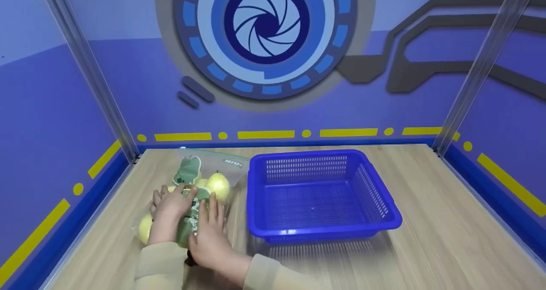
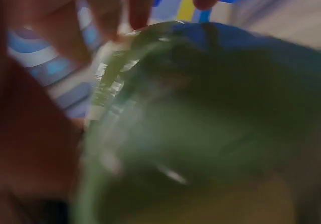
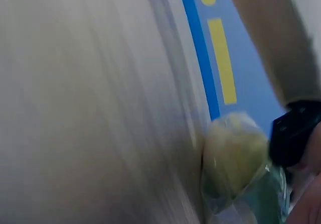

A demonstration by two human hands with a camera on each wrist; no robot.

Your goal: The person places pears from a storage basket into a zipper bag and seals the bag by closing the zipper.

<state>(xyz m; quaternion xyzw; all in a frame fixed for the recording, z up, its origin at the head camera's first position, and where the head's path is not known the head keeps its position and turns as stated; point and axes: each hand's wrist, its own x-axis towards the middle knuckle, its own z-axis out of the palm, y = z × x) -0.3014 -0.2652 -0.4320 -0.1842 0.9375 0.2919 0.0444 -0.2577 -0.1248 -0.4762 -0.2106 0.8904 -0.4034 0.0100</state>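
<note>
A clear zip bag (image 1: 232, 170) with green printed figures lies on the table, with several yellow pears (image 1: 218, 185) in it. My left hand (image 1: 170, 209) rests on the bag's middle, its fingers spread to the left and its thumb to the right. Against the right side of the bag lies my right hand (image 1: 210, 234), its fingers fairly straight and pointing away from me. The left wrist view is blurred; the bag's green print (image 2: 190, 128) fills most of it below my fingers. In the right wrist view, one pear (image 3: 233, 156) shows through the plastic at the bag's end.
A blue plastic basket (image 1: 256, 196) with slotted walls stands right of the bag, close to its upper right corner. The wooden table (image 1: 443, 221) is enclosed by blue printed walls (image 1: 273, 119) at the back and sides. A black wrist strap (image 3: 291, 133) shows in the right wrist view.
</note>
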